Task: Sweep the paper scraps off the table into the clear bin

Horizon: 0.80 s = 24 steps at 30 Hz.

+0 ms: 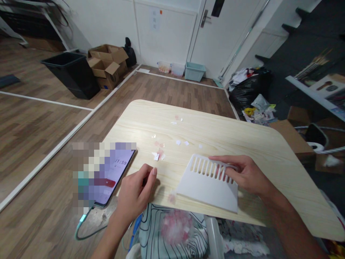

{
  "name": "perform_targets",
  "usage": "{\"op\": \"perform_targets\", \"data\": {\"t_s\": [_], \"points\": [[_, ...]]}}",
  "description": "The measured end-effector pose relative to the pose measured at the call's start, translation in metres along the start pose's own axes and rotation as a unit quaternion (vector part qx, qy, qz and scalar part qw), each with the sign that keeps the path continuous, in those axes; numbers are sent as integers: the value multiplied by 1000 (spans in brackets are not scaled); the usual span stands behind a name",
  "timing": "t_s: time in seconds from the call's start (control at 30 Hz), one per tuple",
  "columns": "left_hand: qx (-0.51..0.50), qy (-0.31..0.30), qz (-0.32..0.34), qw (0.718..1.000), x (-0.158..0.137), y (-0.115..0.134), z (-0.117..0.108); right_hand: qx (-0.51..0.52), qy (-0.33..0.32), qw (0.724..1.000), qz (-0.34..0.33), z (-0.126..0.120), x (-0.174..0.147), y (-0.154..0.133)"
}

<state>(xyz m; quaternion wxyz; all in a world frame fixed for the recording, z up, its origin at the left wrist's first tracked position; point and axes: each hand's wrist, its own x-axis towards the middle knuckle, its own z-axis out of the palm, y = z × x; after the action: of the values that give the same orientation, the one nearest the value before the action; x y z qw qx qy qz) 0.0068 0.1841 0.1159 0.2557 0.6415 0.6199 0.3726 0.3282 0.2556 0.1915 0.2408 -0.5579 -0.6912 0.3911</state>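
Note:
My right hand grips a white slotted dustpan by its upper right edge. The dustpan has a row of long slots along its far side and a plain wide front, low over the near part of the table. To the left, my left hand is closed with curled fingers beside a phone; whatever it may hold is hidden. Small white paper scraps and pale pink bits lie on the tabletop. Below the near edge, a pink and white clump rests on a patterned cloth.
A teal cable runs from the phone past the table's left edge. Beyond stand a black bin, cardboard boxes and a pale blue tub. Black trash bags lie at the right, near a shelf.

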Motion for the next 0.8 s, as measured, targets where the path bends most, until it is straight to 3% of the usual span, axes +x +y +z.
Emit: {"op": "perform_targets", "data": {"t_s": [0.27,0.8], "points": [[1,3,6,1000,-1,-1,0,6,-39,999,-3,3,-9,1],[0,0,7,1000,-1,-1,0,-44,-17,998,-32,3,-5,-5]]}}
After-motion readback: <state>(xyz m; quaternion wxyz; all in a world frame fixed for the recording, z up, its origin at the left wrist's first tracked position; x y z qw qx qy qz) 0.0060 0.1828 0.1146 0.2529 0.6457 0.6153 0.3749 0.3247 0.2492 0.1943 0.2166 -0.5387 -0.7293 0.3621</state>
